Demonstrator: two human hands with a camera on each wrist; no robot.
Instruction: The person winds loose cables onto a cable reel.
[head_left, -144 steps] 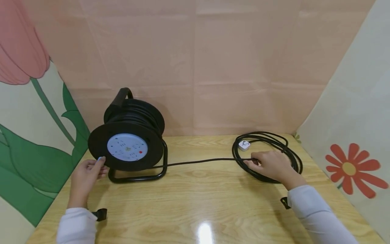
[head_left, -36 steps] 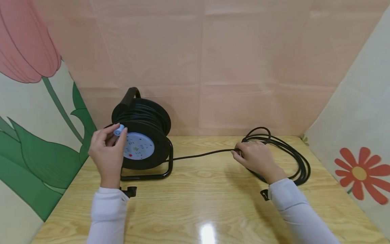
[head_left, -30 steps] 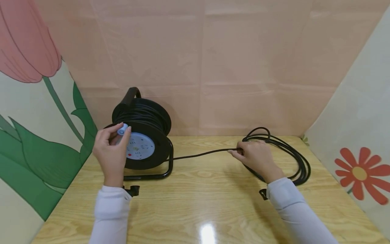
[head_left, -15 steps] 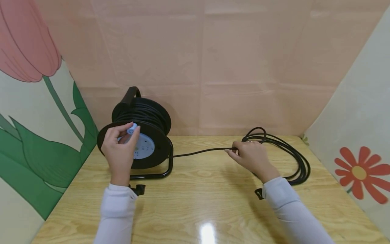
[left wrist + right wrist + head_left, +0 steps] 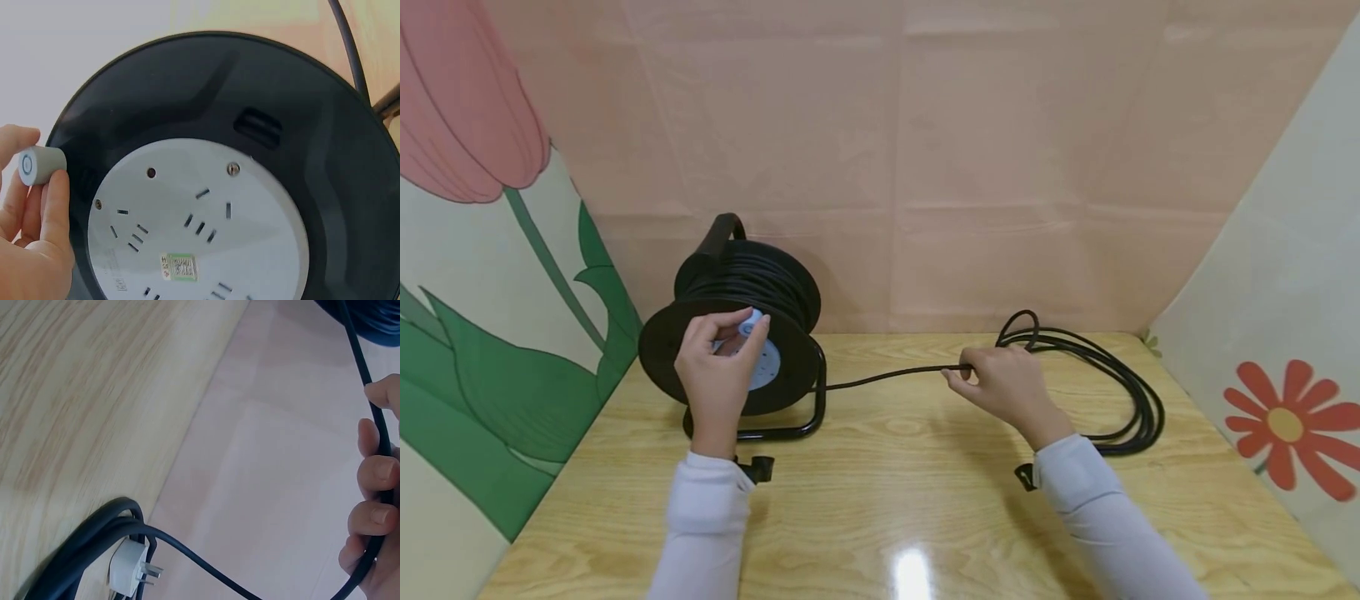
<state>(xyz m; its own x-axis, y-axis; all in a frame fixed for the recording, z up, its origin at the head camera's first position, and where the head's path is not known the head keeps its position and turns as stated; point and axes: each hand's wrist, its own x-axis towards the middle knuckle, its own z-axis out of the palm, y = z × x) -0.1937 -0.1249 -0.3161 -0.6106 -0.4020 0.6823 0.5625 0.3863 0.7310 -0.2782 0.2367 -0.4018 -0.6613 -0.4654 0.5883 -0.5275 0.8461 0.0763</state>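
A black cable reel point(image 5: 662, 350) stands at the left of the table on a tubular frame, with cable wound on its drum. My left hand point(image 5: 718, 375) pinches the small pale-blue knob point(image 5: 748, 322) on the reel's front disc between thumb and fingers. In the left wrist view, the round socket panel point(image 5: 200, 237) shows beside the knob point(image 5: 44, 165). My right hand point(image 5: 1011, 387) holds the black cable point(image 5: 891, 375), which runs from the low side of the reel into it. In the right wrist view, its fingers point(image 5: 378, 472) curl round the cable point(image 5: 357, 353).
Behind and right of my right hand lies a loose coil point(image 5: 1142, 408) of the same cable. A white plug point(image 5: 128, 569) with metal pins sits by the coil in the right wrist view. A pink sheet point(image 5: 1000, 167) hangs at the table's back edge point(image 5: 865, 342).
My left hand has reached the knob and carried it rightward across the top of the disc, which has turned. My right hand has moved left with the cable, drawing the coil's inner loops along.
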